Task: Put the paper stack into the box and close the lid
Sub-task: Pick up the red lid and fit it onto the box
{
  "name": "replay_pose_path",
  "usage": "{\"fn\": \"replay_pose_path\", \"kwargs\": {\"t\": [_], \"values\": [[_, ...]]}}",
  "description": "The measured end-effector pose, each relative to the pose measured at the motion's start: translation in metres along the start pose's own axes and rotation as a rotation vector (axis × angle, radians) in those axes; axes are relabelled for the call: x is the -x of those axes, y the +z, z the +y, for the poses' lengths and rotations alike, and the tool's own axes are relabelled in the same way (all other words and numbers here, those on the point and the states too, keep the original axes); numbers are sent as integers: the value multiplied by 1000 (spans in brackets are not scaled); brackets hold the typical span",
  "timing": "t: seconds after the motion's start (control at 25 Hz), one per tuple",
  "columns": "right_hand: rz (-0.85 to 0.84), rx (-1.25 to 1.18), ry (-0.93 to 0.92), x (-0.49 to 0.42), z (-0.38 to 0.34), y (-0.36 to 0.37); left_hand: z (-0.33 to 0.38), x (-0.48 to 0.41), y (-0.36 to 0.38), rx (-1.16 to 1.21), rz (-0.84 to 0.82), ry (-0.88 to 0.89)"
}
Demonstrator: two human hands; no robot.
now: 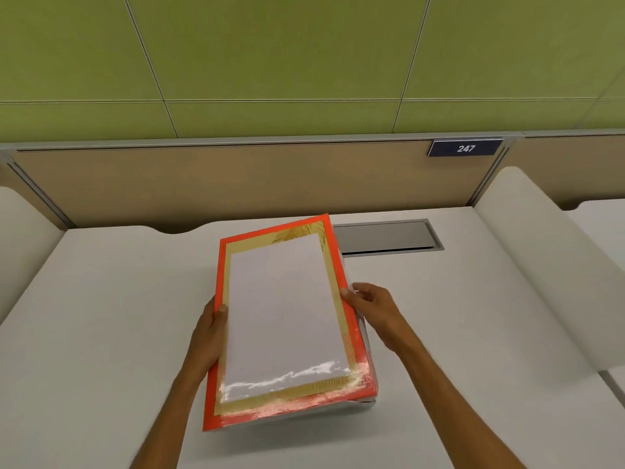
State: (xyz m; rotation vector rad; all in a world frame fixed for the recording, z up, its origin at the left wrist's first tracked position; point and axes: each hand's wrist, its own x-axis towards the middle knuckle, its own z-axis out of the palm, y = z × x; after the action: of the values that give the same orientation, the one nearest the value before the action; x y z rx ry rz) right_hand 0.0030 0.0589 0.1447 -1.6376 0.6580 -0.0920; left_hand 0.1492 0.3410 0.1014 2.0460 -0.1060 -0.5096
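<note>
Two hands grip one orange lid over one box: left hand closed on its left edge, right hand on its right, above a white desk.

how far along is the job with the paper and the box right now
Looks done: no loose paper stack shows on the desk, so it is probably inside the box, though its inside is hidden. In hand: the left hand and right hand grip the lid by its long edges, tilted over the box. Left: seating the lid flat, since the box's grey side shows below its right and near edges.
</note>
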Motion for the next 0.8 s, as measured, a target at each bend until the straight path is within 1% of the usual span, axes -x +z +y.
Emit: {"fn": "replay_pose_path", "kwargs": {"t": [0.16, 0.36, 0.56, 0.8], "values": [[91, 33, -16, -12, 56, -4, -17, -16, 24, -176, -5, 50], [99, 11, 36, -25, 90, -3, -26, -27, 38, -300, 16, 87], [88, -16, 50, -31, 102, -2, -28, -33, 46, -345, 41, 91], [70, -31, 58, -36, 107, 0, -38, -34, 50, -324, 59, 75]]}}
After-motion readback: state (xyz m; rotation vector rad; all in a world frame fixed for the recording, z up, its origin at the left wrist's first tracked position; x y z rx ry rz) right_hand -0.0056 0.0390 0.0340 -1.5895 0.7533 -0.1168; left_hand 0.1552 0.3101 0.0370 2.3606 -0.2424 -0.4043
